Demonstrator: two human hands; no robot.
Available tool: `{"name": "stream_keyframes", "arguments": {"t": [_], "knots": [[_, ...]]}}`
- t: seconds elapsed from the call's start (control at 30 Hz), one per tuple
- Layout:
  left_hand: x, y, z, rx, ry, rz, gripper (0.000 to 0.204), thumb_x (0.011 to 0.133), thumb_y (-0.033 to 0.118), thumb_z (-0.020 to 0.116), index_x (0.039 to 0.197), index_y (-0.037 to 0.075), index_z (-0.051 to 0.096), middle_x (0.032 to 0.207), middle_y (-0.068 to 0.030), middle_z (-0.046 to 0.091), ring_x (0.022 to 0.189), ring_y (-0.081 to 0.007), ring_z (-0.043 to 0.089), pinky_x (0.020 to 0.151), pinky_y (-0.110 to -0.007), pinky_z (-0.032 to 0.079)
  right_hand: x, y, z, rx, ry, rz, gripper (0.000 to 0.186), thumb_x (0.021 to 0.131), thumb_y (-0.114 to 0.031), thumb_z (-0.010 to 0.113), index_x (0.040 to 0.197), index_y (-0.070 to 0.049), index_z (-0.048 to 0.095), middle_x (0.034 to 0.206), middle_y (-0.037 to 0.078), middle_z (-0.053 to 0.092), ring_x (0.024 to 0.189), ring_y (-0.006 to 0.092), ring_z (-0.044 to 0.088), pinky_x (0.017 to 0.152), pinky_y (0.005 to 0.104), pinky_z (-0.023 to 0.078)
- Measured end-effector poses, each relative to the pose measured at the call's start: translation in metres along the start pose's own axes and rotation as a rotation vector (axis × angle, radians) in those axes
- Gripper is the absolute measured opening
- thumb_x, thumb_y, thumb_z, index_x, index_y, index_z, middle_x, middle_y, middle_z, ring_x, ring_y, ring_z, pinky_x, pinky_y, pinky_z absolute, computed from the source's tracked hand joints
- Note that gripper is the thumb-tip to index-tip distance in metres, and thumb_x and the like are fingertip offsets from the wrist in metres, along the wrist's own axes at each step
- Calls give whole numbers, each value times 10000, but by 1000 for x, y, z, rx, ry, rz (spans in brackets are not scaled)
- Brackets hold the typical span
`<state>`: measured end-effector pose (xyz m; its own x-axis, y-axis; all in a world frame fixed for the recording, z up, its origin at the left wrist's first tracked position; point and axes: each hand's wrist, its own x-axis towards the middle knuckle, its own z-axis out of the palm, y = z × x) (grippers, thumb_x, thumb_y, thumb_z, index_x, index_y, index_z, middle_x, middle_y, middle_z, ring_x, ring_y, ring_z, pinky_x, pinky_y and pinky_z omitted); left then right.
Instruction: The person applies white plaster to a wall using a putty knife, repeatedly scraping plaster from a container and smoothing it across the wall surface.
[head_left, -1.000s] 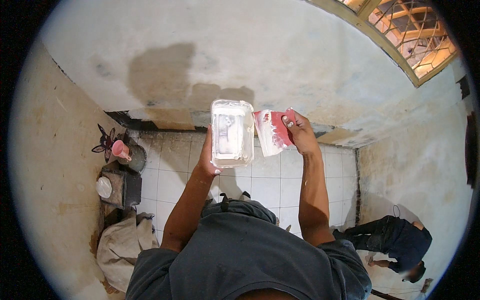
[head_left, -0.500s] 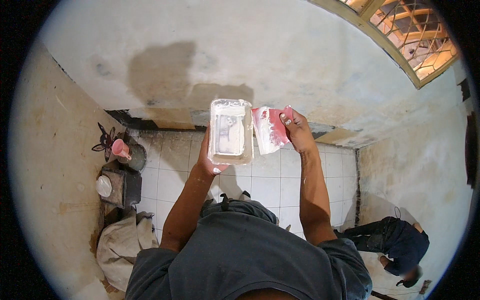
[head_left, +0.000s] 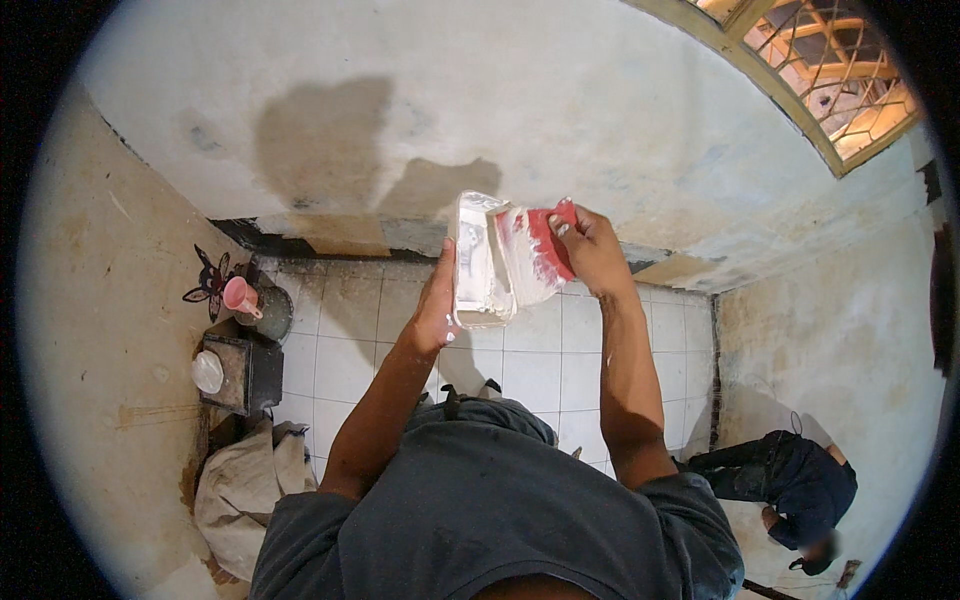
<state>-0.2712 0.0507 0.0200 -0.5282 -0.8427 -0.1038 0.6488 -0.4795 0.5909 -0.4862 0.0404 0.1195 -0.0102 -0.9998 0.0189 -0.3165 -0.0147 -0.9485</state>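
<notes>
In my left hand point(head_left: 437, 300) I hold a clear rectangular plastic tub point(head_left: 474, 262) by its left side and underside. White paste coats its inside and rim, and it tilts to the right. My right hand point(head_left: 592, 252) pinches a flat red plastic scraper point(head_left: 549, 240) at its right edge, thumb on top. Thick white paste covers the left part of the scraper, which lies against the tub's right rim. Specks of white paste mark both hands.
A patchy off-white wall point(head_left: 560, 110) stands ahead, with a barred window point(head_left: 835, 70) upper right. On the left are a pink dipper point(head_left: 241, 296), a black box point(head_left: 246, 375) and a beige cloth point(head_left: 245, 490). White tiles point(head_left: 530, 355) cover the floor. Another person point(head_left: 790, 485) is at right.
The tub has turned and shifted to the right, tilting toward the scraper. The scraper has moved slightly left, from beside the tub onto its right rim.
</notes>
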Motion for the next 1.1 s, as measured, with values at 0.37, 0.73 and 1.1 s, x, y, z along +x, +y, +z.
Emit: {"name": "stream_keyframes", "arguments": {"t": [0.37, 0.73, 1.1], "knots": [[3, 2, 4, 87, 55, 15, 680, 997, 545, 236, 1408, 17, 354, 1316, -138, 523, 1174, -232, 553, 998, -361, 448, 15, -11, 4, -415, 64, -55, 240, 928, -202, 541, 855, 24, 576, 650, 76, 519, 627, 148, 449, 605, 327, 412], [6, 4, 8, 145, 103, -5, 671, 998, 534, 289, 1356, -15, 431, 1245, -125, 579, 1106, -189, 590, 955, -321, 460, 23, 8, 5, -512, -9, -89, 206, 907, -168, 536, 866, 27, 589, 663, 154, 561, 626, 213, 501, 633, 355, 436], [16, -6, 8, 189, 208, 93, 668, 995, 515, 344, 1315, -58, 467, 1238, -138, 572, 1086, -189, 575, 936, -305, 446, 21, 7, 19, -483, 142, -127, 219, 887, -189, 566, 862, 28, 584, 750, 247, 597, 712, 410, 580, 662, 428, 455]]}}
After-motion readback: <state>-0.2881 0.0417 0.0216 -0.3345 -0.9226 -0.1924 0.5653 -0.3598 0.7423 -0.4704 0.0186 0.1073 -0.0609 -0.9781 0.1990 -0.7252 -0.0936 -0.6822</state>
